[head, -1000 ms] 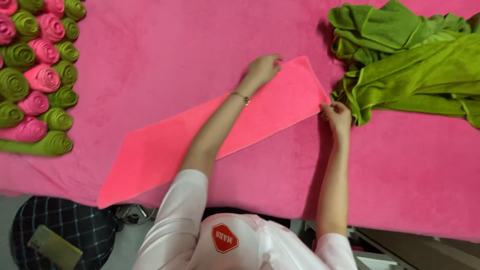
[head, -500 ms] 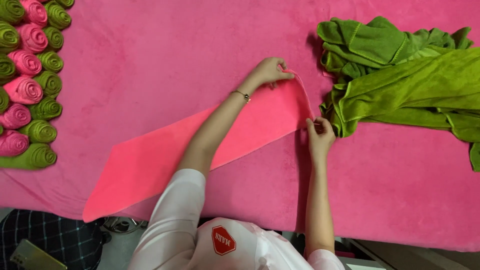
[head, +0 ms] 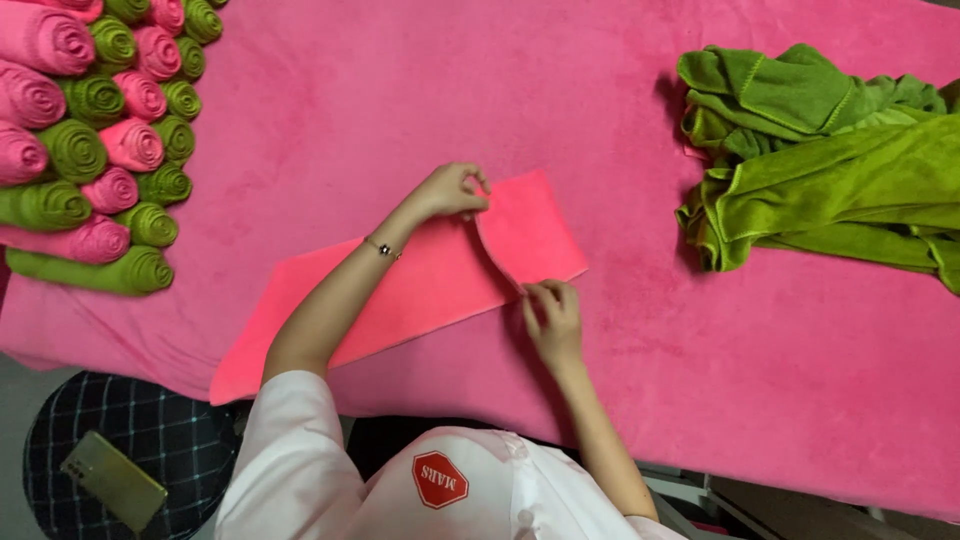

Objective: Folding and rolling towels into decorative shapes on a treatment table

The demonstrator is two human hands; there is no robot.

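Between both hands | pink towel point(head: 430, 285) | left hand point(head: 455, 190), right hand point(head: 552, 312) pinching fold

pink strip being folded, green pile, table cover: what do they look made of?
Pink strip: thin, smooth, matte cloth, probably microfibre; it folds over sharply under the left hand and right hand. Green pile: plush towelling with stitched hems and a slight sheen, lying in soft, thick folds. Table cover: fuzzy pink fleece-like fabric with a mottled nap.
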